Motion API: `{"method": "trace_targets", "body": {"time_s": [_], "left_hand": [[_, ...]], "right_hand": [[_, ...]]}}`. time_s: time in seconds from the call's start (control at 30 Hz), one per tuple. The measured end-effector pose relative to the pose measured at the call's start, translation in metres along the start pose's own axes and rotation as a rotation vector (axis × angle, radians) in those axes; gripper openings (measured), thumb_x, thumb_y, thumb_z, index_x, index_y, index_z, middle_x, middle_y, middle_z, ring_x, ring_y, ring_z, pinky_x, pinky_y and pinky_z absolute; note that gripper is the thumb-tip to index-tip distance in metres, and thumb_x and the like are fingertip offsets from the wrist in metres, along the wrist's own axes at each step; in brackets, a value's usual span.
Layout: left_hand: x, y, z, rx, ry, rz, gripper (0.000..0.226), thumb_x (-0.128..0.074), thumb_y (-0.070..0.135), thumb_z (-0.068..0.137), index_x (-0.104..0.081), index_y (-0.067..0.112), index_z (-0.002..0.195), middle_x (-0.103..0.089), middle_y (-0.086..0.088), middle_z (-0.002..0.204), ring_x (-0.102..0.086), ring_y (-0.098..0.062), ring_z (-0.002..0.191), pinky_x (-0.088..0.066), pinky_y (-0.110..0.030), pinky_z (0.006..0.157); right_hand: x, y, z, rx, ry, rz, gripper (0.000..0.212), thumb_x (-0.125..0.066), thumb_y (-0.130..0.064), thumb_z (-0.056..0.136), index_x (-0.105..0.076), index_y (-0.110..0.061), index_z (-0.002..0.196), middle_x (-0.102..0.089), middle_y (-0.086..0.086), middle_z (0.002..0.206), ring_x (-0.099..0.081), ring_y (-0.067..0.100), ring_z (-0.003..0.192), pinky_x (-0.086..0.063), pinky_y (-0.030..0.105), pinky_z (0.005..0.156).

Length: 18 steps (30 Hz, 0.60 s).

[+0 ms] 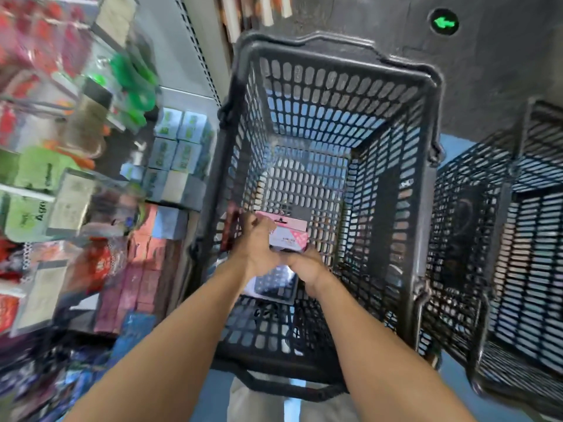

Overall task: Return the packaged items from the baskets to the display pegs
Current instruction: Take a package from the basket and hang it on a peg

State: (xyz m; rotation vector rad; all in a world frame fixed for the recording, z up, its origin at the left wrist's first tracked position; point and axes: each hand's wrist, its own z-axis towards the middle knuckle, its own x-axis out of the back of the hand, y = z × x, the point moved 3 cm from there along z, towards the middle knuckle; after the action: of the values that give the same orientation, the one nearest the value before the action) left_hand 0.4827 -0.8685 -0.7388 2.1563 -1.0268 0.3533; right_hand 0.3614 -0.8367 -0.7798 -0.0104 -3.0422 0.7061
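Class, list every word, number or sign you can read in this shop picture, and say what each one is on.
"Ag", the rest blurred: green packet on the left display.
No words, only a green arrow: round sign.
Print too small to read: pink package, held by the left hand and right hand.
Green print too blurred to read: blue-white boxes.

Bare left hand point(255, 254), bare right hand point(308, 267), bare forearms point(182, 330), trousers point(259, 405) — pale beige.
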Motion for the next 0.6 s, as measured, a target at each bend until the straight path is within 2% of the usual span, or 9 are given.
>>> {"method": "trace_targets", "body": {"time_s": [0.07,0.13,0.2,0.27,0.33,0.4,0.47,0.53,0.6], "left_hand": [[-0.002,0.0,0.002,0.015,0.016,-0.001,0.052,-0.079,0.021,0.084,-0.049,0.016,0.126,-0.03,-0.004,0.129,-0.052,-0.022,0.093,-0.045,-0.024,0.078],[-0.005,0.001,0.003,0.013,0.011,-0.02,0.054,-0.082,0.027,0.081,-0.05,0.017,0.123,-0.029,-0.002,0.128,-0.057,-0.023,0.094,-0.046,-0.027,0.083],[-0.005,0.001,0.004,0.021,-0.021,-0.069,0.049,-0.078,0.021,0.085,-0.05,0.016,0.125,-0.027,0.002,0.127,-0.059,-0.022,0.1,-0.049,-0.03,0.091],[-0.003,0.001,0.005,0.033,-0.048,-0.106,0.045,-0.07,0.01,0.089,-0.05,0.016,0.128,-0.024,0.003,0.132,-0.06,-0.021,0.1,-0.052,-0.037,0.1],[-0.003,0.0,0.006,0.049,-0.058,-0.127,0.044,-0.066,0.006,0.09,-0.049,0.018,0.128,-0.022,0.001,0.139,-0.061,-0.02,0.097,-0.052,-0.044,0.101],[-0.006,-0.002,0.007,0.06,-0.033,-0.113,0.043,-0.065,0.007,0.09,-0.049,0.02,0.128,-0.022,0.0,0.135,-0.059,-0.016,0.089,-0.053,-0.042,0.098],[-0.008,-0.005,0.008,0.054,0.017,-0.103,0.043,-0.062,0.003,0.091,-0.047,0.02,0.127,-0.022,-0.001,0.131,-0.054,-0.011,0.08,-0.052,-0.032,0.084],[-0.01,-0.007,0.01,0.041,0.05,-0.083,0.042,-0.058,-0.001,0.091,-0.045,0.02,0.125,-0.023,-0.001,0.132,-0.052,-0.012,0.082,-0.046,-0.025,0.075],[-0.012,-0.008,0.011,0.039,0.054,-0.076,0.042,-0.055,-0.002,0.091,-0.042,0.021,0.124,-0.022,-0.001,0.133,-0.052,-0.012,0.084,-0.044,-0.022,0.068]], "right_hand": [[0.004,0.0,-0.002,-0.033,0.012,0.007,0.024,-0.078,0.007,0.078,-0.066,-0.009,0.09,-0.073,0.001,0.092,-0.066,0.013,0.073,-0.046,0.01,0.047],[0.009,0.001,-0.004,-0.084,0.005,0.018,0.027,-0.078,0.001,0.081,-0.057,-0.015,0.084,-0.069,-0.001,0.092,-0.056,0.0,0.063,-0.042,0.01,0.04],[0.013,-0.001,-0.006,-0.148,-0.023,0.048,0.036,-0.077,-0.003,0.084,-0.051,-0.008,0.108,-0.057,-0.002,0.089,-0.05,0.001,0.063,-0.04,0.012,0.035],[0.011,-0.005,-0.007,-0.175,-0.048,0.093,0.073,-0.078,-0.003,0.081,-0.034,-0.003,0.139,-0.055,0.002,0.09,-0.056,0.009,0.066,-0.042,0.013,0.034],[0.009,-0.005,-0.006,-0.193,-0.03,0.105,0.091,-0.081,-0.001,0.073,-0.027,-0.003,0.146,-0.063,0.015,0.104,-0.069,0.022,0.074,-0.053,0.023,0.044],[0.009,-0.004,-0.008,-0.203,-0.01,0.116,0.077,-0.079,0.004,0.072,-0.033,-0.001,0.134,-0.064,0.019,0.108,-0.072,0.025,0.076,-0.057,0.031,0.049],[0.011,-0.004,-0.008,-0.175,0.017,0.136,0.045,-0.077,0.009,0.074,-0.045,0.0,0.104,-0.068,0.017,0.098,-0.071,0.024,0.072,-0.058,0.033,0.053],[0.013,-0.004,-0.01,-0.148,0.026,0.15,0.042,-0.079,0.007,0.072,-0.046,-0.011,0.09,-0.07,0.015,0.093,-0.071,0.025,0.074,-0.06,0.035,0.061],[0.013,-0.001,-0.01,-0.143,0.032,0.146,0.042,-0.081,0.005,0.071,-0.045,-0.011,0.087,-0.071,0.015,0.093,-0.072,0.027,0.075,-0.06,0.037,0.066]]}}
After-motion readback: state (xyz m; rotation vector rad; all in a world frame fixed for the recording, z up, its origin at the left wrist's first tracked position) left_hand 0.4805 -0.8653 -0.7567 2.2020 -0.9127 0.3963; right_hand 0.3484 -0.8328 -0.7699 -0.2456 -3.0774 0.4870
